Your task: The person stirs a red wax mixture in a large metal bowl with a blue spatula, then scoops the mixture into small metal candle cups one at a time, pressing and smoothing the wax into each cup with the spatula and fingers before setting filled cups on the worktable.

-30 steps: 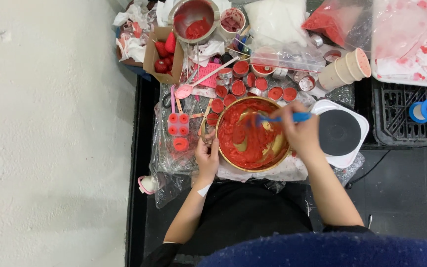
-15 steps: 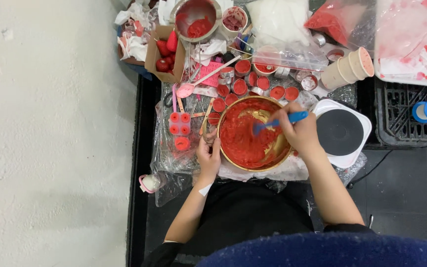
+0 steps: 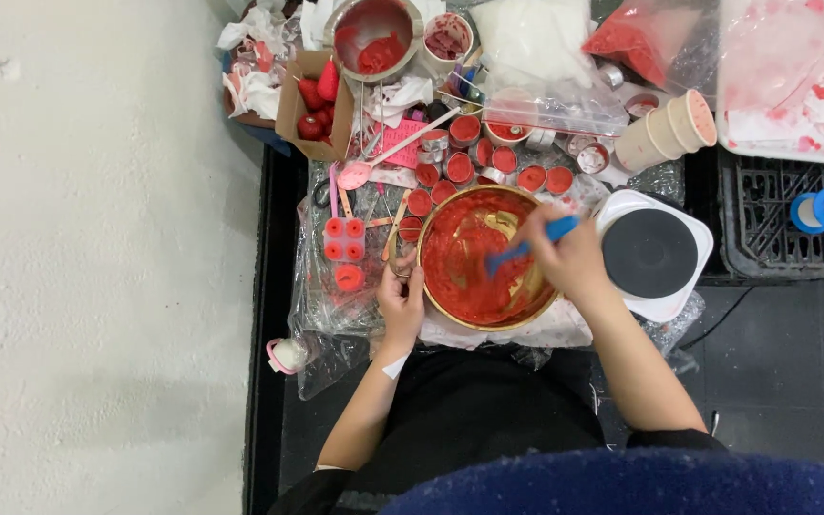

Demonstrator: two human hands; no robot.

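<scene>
A gold metal bowl (image 3: 526, 310) holding thick red paste sits in the middle of the plastic-covered work surface. My right hand (image 3: 569, 257) grips a blue-handled spatula (image 3: 525, 248) whose blade is down in the red paste. My left hand (image 3: 402, 300) rests on the bowl's left rim and steadies it.
Several small round tins of red wax (image 3: 474, 167) lie behind the bowl. A pink mould (image 3: 345, 250) is to the left, a white hotplate with a black top (image 3: 650, 253) to the right, a steel bowl (image 3: 374, 38), stacked paper cups (image 3: 669, 129) and a cardboard box (image 3: 312, 100) at the back.
My right hand has swung the spatula round inside the bowl, from the upper right towards the centre. The red paste is smeared differently. My left hand stays on the rim.
</scene>
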